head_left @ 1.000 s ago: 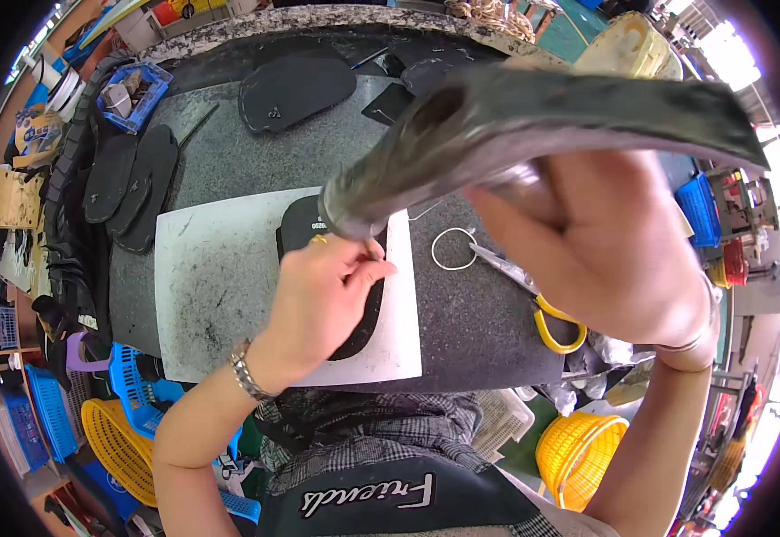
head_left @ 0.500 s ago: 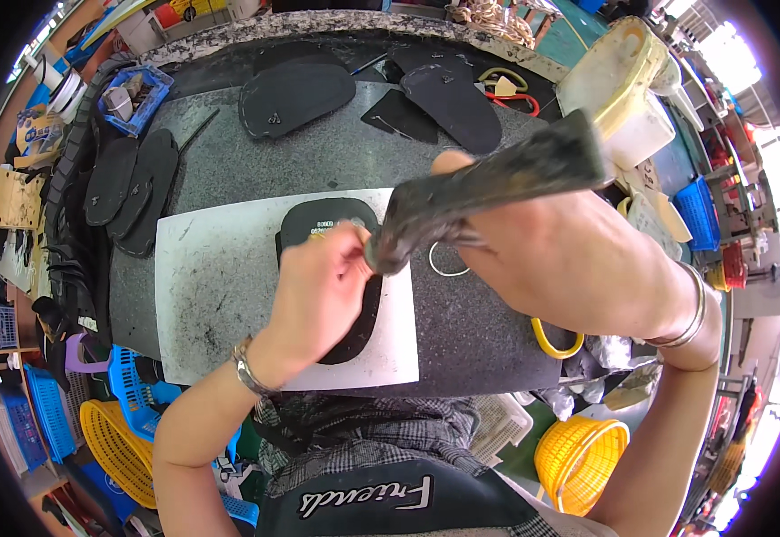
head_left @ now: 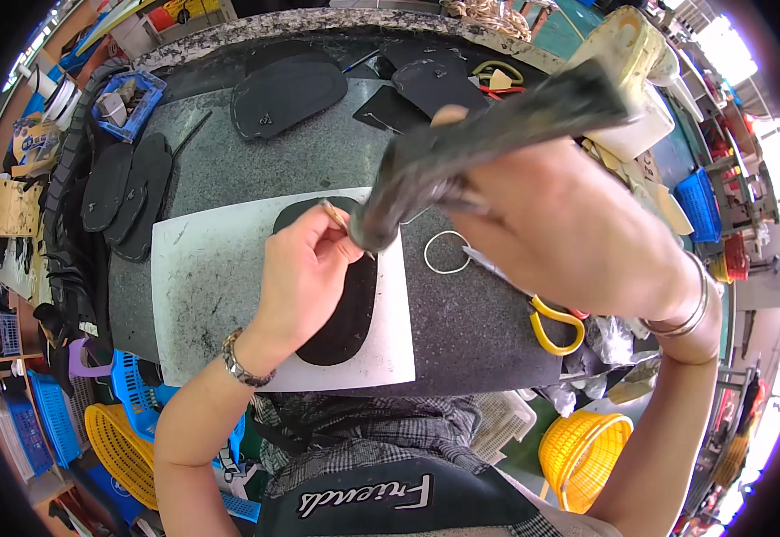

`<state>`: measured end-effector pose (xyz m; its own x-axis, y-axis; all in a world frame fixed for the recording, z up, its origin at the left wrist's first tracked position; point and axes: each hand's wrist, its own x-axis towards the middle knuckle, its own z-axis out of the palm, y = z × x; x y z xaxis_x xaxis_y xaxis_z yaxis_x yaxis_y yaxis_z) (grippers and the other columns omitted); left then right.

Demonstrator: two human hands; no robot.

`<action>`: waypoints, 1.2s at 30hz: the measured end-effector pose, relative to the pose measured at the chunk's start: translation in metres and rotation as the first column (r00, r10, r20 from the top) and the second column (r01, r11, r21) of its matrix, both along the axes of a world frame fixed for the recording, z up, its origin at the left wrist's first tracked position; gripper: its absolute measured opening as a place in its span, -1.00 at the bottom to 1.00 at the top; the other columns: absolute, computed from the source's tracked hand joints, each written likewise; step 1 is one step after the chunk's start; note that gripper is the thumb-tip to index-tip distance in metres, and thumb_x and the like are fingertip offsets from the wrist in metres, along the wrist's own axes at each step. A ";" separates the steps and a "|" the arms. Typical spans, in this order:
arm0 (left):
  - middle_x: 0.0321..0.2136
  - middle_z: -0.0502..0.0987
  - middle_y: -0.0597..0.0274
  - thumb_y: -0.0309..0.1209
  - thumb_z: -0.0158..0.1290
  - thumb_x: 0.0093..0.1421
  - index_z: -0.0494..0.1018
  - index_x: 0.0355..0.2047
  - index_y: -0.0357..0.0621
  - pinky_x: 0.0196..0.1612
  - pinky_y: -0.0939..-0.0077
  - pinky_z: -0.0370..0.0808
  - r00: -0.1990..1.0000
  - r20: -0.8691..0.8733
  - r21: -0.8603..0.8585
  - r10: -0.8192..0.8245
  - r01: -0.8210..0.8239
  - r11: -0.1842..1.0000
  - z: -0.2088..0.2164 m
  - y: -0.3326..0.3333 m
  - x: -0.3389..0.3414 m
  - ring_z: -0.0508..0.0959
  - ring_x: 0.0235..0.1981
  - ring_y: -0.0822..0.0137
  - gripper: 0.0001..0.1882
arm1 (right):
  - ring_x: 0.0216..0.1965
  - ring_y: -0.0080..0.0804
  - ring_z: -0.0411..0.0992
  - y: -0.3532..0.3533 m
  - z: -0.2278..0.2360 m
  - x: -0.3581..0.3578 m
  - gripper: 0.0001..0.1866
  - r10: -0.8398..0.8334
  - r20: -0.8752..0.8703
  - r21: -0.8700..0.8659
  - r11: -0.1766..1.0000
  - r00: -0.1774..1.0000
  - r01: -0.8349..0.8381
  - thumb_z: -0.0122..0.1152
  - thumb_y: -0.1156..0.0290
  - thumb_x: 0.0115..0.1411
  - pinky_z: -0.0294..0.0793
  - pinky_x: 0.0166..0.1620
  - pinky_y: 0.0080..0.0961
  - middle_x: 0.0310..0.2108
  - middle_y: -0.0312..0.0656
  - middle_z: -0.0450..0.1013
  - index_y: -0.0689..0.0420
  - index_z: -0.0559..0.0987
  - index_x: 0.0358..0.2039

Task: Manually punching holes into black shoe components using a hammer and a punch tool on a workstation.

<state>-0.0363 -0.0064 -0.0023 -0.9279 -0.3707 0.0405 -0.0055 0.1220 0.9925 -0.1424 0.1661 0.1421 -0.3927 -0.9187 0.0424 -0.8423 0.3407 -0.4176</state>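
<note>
My right hand [head_left: 551, 242] is wrapped round a dark, worn hammer [head_left: 488, 134], blurred by motion and raised high over the work. Its rounded face is close to the fingers of my left hand [head_left: 308, 268]; whether it touches anything there I cannot tell. My left hand is closed in a pinch on a thin tan rod [head_left: 333, 213], whose lower end is hidden by the fingers and the hammer. Under that hand lies a black rounded sole-shaped piece [head_left: 350, 327], on a smudged white sheet [head_left: 202, 295].
A white ring [head_left: 446, 269] and yellow-handled scissors [head_left: 556, 338] lie right of the sheet. More black cut pieces [head_left: 287, 94] are spread over the far side and left of the dark table [head_left: 229, 179]. A blue basket [head_left: 130, 112] stands far left, a stained pale container [head_left: 632, 116] far right.
The hammer and my right hand have shifted slightly, its face lower left. My left hand has turned a little, and the tan rod shows between its fingers now. The whole view has moved slightly.
</note>
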 end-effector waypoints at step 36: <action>-0.55 0.58 0.14 -0.53 0.18 0.09 0.45 -0.40 -0.29 -0.41 0.59 0.49 0.971 -0.166 -0.746 -0.173 -0.010 0.665 0.007 0.003 -0.009 0.60 -0.51 0.40 -0.87 | -0.11 -0.08 0.38 -0.007 -0.010 -0.013 -0.72 0.041 -0.154 0.060 0.998 0.987 -0.032 0.13 0.62 -0.01 0.38 -0.12 -0.33 -0.16 0.02 0.39 0.24 0.49 -0.21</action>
